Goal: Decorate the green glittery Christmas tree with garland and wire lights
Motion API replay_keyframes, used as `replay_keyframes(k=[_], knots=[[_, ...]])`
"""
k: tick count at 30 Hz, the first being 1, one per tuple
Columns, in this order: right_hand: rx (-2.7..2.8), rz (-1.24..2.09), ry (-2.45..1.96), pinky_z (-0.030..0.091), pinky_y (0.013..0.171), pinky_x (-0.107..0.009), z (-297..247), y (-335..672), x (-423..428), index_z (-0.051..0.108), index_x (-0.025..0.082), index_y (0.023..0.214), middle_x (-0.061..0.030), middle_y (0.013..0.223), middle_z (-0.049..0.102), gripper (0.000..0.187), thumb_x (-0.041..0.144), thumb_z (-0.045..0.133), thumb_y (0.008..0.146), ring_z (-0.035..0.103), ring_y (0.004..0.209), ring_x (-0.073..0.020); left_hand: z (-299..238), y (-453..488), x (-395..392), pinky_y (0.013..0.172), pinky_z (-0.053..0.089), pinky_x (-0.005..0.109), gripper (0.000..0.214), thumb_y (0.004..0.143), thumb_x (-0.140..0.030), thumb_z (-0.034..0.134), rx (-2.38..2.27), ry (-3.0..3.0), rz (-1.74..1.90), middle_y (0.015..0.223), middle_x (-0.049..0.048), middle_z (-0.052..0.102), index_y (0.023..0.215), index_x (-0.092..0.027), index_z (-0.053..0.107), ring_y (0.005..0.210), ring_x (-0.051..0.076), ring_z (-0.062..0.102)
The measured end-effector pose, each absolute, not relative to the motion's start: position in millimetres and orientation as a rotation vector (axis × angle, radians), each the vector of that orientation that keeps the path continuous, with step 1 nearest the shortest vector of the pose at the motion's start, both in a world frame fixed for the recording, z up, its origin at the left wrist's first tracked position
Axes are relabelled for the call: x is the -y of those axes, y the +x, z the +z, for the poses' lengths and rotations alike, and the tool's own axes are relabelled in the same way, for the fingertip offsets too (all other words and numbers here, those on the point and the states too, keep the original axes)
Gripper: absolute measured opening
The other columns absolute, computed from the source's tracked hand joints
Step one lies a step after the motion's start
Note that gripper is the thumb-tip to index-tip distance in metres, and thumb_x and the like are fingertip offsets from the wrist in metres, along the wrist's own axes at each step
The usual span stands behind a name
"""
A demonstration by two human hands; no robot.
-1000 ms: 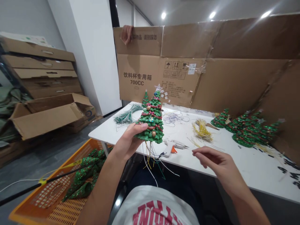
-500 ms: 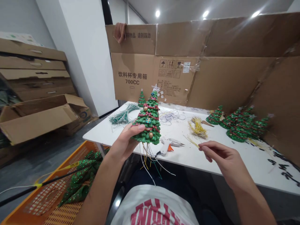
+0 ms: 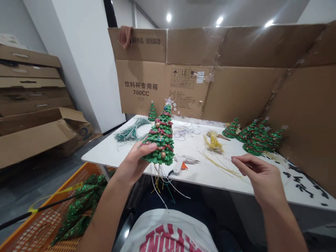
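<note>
My left hand (image 3: pixel 131 164) grips the base of a small green Christmas tree (image 3: pixel 160 138) with red garlands, gold balls and a clear star on top. It holds the tree upright just in front of the white table (image 3: pixel 126 155). Thin white, yellow and green wires (image 3: pixel 160 178) hang from under the tree. My right hand (image 3: pixel 259 175) hovers over the table's near edge at the right, fingers pinched together on a thin yellow wire (image 3: pixel 223 166) that trails left across the table.
On the table lie a white glue gun (image 3: pixel 181 163), a bundle of green wires (image 3: pixel 130 131), yellow wires (image 3: pixel 214 143), grey wire loops (image 3: pixel 185 131), one small tree (image 3: pixel 151 112) and several trees (image 3: pixel 252 138) at right. Cardboard walls (image 3: pixel 236 87) stand behind. An orange crate (image 3: pixel 52 210) holds green cones.
My right hand has moved right and closed its fingers on a yellow wire. The view has shifted, and my left hand keeps holding the tree.
</note>
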State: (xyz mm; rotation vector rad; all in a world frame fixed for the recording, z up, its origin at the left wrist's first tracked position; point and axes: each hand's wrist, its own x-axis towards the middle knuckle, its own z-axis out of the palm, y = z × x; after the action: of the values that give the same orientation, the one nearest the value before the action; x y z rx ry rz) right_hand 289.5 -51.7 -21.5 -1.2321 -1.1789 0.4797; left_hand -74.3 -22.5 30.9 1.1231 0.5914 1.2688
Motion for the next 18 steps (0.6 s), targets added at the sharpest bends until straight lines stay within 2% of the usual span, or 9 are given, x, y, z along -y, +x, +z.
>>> replay_keyframes(k=[10, 18], knots=[[1.218, 0.474, -1.180, 0.051, 0.071, -0.036, -26.6, 296.0, 37.4, 0.076, 0.022, 0.068, -0.0036, 0.075, 0.069, 0.035, 0.049, 0.098, 0.072, 0.061, 0.077, -0.0221, 34.3, -67.4, 23.1, 0.078, 0.067, 0.026, 0.031, 0.075, -0.041, 0.093, -0.651, 1.122, 1.244, 0.090, 0.0102, 0.086, 0.092, -0.016, 0.088, 0.082, 0.024, 0.080], [1.276, 0.522, -1.287, 0.050, 0.068, -0.034, -56.9, 308.7, 5.1, 0.072, 0.019, 0.072, -0.0028, 0.072, 0.070, 0.046, 0.059, 0.095, 0.074, 0.063, 0.071, -0.0200, 35.6, -63.5, 22.9, 0.079, 0.069, 0.033, 0.033, 0.076, -0.041, 0.091, -0.689, 1.140, 1.237, 0.095, 0.0131, 0.087, 0.096, -0.014, 0.086, 0.084, 0.029, 0.082]])
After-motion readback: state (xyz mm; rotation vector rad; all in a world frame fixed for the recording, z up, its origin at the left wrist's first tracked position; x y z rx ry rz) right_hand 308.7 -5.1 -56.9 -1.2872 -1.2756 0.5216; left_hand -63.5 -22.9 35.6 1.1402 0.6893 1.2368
